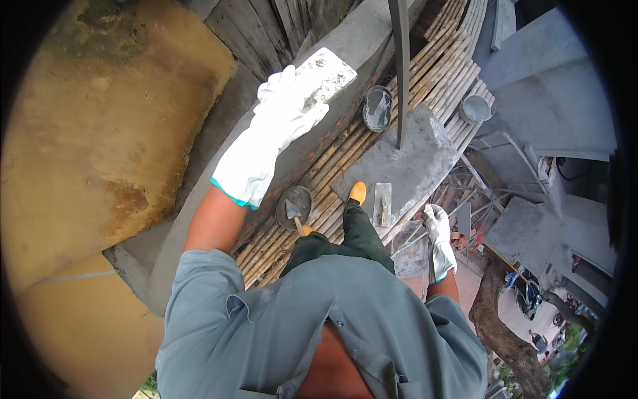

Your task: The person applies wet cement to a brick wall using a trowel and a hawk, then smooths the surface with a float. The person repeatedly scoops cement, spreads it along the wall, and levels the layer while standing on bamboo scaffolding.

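Observation:
My left hand [282, 110], in a white glove with a green cuff, is raised over the grey plastered ledge [345, 40]. Its fingers grip a pale rectangular block [332, 73] smeared with grey; overexposure blurs glove and block together. Low on the right hangs my right hand [438, 233], also gloved, with its fingers curled in and nothing visible in them. Between it and my boot [358, 192], a flat plastering trowel [382, 205] lies on a grey board [405, 153]. To the left of my legs, a pointed trowel [292, 210] rests in a mortar bucket [304, 194].
Bamboo poles [339, 149] form the platform underfoot. An upright post [400, 73] rises from the board. A second bucket [377, 110] and a third bucket [475, 108] stand farther off. Beyond the platform's right edge lies a drop, with a tree trunk [498, 326] below.

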A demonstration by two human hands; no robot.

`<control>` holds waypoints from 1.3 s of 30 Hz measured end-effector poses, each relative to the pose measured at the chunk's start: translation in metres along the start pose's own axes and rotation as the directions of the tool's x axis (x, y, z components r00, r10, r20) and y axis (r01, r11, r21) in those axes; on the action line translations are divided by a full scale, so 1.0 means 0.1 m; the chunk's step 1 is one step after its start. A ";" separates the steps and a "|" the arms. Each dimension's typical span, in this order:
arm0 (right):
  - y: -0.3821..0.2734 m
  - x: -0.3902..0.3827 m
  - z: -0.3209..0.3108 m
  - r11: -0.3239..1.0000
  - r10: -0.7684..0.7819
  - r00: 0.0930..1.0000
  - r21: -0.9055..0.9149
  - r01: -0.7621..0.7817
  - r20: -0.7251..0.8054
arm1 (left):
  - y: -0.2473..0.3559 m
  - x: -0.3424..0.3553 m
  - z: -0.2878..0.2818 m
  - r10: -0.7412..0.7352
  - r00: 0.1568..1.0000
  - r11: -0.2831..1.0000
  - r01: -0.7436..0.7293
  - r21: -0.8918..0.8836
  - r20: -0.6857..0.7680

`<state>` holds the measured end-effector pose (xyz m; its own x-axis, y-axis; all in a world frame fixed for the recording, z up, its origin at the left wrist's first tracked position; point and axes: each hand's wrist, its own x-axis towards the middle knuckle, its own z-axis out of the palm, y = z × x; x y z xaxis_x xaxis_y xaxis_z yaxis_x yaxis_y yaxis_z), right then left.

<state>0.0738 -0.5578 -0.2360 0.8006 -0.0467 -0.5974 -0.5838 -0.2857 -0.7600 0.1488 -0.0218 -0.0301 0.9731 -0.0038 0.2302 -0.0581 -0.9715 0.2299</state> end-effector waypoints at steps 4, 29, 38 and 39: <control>0.09 0.04 0.12 0.999 -0.043 0.999 0.012 0.043 0.023 | -0.30 -1.13 -0.40 0.051 0.996 0.999 -0.050 0.015 -0.068; 0.44 -0.17 0.04 0.995 0.049 0.998 0.087 -0.045 -0.050 | 0.09 0.13 -0.08 -0.003 1.000 1.000 0.003 0.015 0.001; 0.40 -0.34 -0.05 0.977 0.131 0.989 0.177 -0.116 -0.071 | 0.03 0.69 0.12 -0.056 0.998 0.992 0.053 0.113 0.017; 0.39 -0.34 -0.08 0.973 0.131 0.990 0.199 -0.117 -0.057 | 0.11 0.96 0.20 -0.060 0.998 0.992 0.061 0.110 -0.011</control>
<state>0.0249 -0.5751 -0.2439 0.7235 -0.1382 -0.6763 -0.6889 -0.0818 -0.7202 0.2458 -0.0379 -0.0244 0.9724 0.0574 0.2260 0.0263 -0.9901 0.1382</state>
